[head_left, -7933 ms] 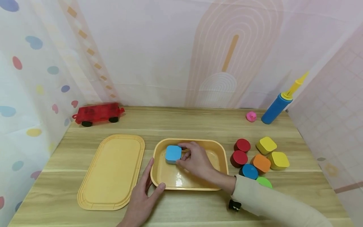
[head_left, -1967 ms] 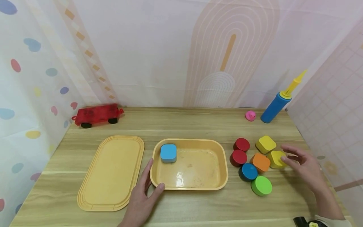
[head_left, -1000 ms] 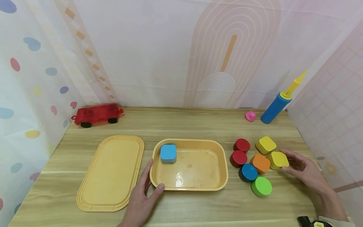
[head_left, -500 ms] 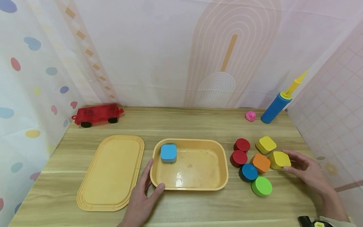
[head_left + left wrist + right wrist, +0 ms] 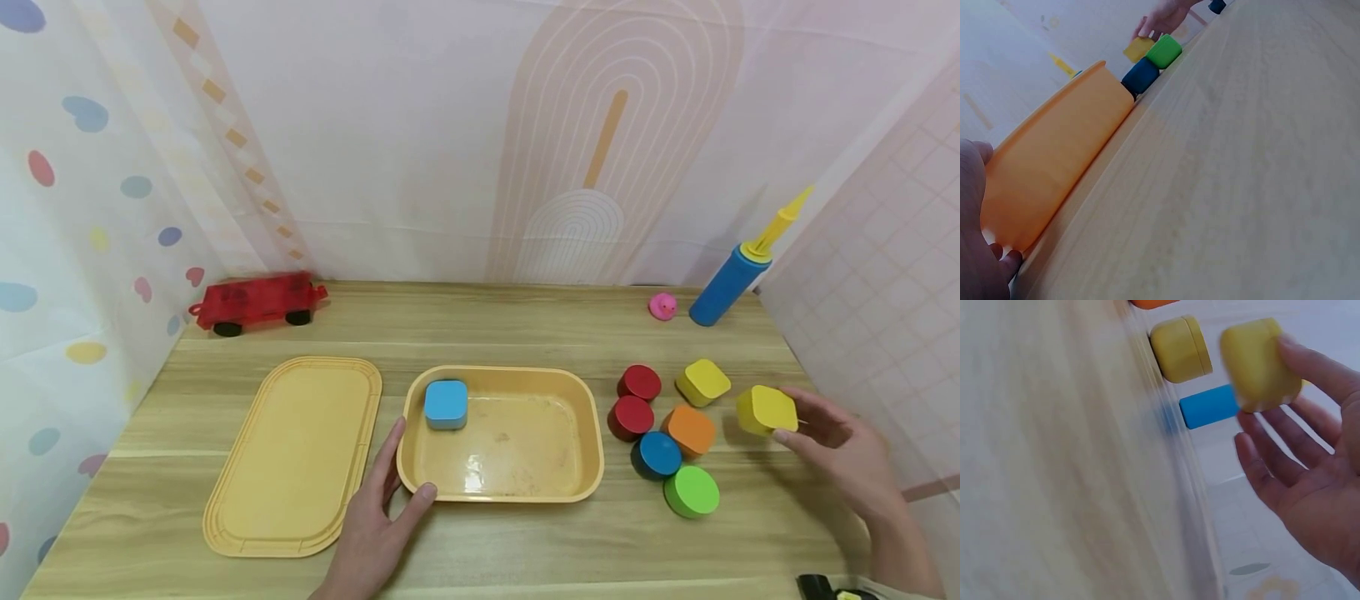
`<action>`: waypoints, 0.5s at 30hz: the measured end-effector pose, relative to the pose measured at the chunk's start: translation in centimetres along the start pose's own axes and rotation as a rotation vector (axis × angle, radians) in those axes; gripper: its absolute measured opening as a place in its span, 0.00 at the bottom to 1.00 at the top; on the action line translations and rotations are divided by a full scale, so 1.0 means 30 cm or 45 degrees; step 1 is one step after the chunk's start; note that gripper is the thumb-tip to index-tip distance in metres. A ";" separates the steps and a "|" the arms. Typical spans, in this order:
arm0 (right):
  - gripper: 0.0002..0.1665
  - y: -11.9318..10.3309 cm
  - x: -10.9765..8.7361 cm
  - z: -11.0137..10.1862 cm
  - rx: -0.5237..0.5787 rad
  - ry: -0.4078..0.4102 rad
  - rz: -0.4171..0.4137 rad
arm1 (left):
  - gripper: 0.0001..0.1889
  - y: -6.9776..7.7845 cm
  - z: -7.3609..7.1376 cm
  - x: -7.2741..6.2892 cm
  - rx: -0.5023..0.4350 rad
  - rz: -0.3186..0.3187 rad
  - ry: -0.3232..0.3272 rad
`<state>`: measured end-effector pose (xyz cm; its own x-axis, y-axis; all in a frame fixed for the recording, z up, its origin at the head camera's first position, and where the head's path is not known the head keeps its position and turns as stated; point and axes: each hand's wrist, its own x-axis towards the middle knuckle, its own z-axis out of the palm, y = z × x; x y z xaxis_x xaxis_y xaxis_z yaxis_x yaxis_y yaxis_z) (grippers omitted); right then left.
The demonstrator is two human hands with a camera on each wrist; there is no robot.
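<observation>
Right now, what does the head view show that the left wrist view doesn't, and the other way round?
Only the head view shows the light blue block inside the tub, the flat panel, red wagon, pink duck, red blocks, orange block and unheld yellow block.

Only the left wrist view shows the tub's long outer wall down to the table.

Both show the left hand at the tub, the right hand holding a yellow block, plus the green block and dark blue block.
</observation>
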<state>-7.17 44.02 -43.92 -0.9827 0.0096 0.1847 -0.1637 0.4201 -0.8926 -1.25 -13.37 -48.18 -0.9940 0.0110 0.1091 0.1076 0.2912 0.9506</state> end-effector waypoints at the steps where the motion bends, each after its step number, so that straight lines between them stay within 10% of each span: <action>1: 0.38 -0.006 0.000 0.002 0.042 0.016 -0.006 | 0.46 -0.001 0.000 0.000 0.001 -0.001 0.000; 15: 0.40 -0.126 -0.002 0.063 -0.086 0.151 -0.018 | 0.46 -0.007 0.002 -0.002 -0.005 0.016 0.003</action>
<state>-6.66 40.72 -41.35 -0.9627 0.1087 0.2479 -0.1673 0.4813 -0.8604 -1.21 -13.37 -48.40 -0.9925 0.0127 0.1213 0.1199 0.2874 0.9503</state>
